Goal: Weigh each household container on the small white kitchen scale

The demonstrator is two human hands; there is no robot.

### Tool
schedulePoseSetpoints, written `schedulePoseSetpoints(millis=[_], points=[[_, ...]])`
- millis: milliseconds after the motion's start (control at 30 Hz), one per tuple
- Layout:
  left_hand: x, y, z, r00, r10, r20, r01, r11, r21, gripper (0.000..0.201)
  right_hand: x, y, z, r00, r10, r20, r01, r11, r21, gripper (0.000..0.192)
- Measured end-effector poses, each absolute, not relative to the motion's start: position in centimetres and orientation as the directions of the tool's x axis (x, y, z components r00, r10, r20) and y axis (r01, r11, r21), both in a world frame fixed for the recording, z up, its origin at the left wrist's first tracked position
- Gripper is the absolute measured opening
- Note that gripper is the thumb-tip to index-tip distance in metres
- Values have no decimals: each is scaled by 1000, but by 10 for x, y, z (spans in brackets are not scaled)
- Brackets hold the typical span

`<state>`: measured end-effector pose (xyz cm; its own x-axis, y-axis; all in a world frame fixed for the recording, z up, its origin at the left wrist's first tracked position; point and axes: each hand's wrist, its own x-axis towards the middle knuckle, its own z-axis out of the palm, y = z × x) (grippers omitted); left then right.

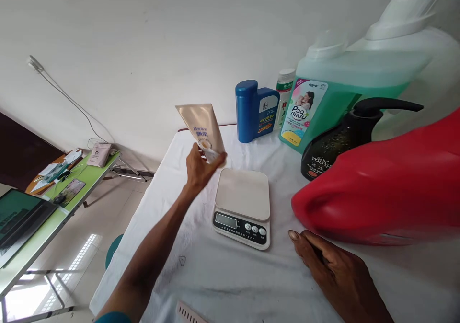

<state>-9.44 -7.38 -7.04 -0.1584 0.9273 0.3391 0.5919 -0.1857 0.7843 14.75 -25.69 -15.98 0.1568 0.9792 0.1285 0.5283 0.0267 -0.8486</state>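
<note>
My left hand (201, 169) is closed around the lower end of a gold Rejoice squeeze tube (204, 126), raised above the far left of the kitchen scale, its flat wide end up and tilted. The white digital scale (242, 196) lies on the cloth in front of me, with nothing on its plate. No digits can be made out on its display. To the right of the scale, my right hand (334, 270) rests on the cloth, fingers curled in and thumb pointing toward the scale. Nothing shows in it. Just beyond that hand lies a large red bottle (381, 189).
Along the wall stand a blue bottle (247, 112), a small white bottle (285, 90), a green jug (359, 74), a black pump bottle (334, 141) and a big white container (434, 50). A pink slotted piece (189, 312) lies at the front. A green table (91, 172) holds a laptop.
</note>
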Motion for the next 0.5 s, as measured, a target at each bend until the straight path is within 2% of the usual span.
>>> schedulePoseSetpoints(millis=[200, 333, 500], points=[[-127, 50, -78, -323, 880, 349, 751, 14, 661, 44, 147, -257, -161, 179, 975, 131, 520, 19, -854, 61], [-131, 105, -77, -393, 857, 334, 747, 85, 660, 44, 148, -256, -161, 185, 972, 145, 507, 32, -862, 60], [-128, 137, -83, -453, 835, 313, 719, 134, 682, 46, 148, -256, -162, 188, 969, 161, 498, 47, -866, 57]])
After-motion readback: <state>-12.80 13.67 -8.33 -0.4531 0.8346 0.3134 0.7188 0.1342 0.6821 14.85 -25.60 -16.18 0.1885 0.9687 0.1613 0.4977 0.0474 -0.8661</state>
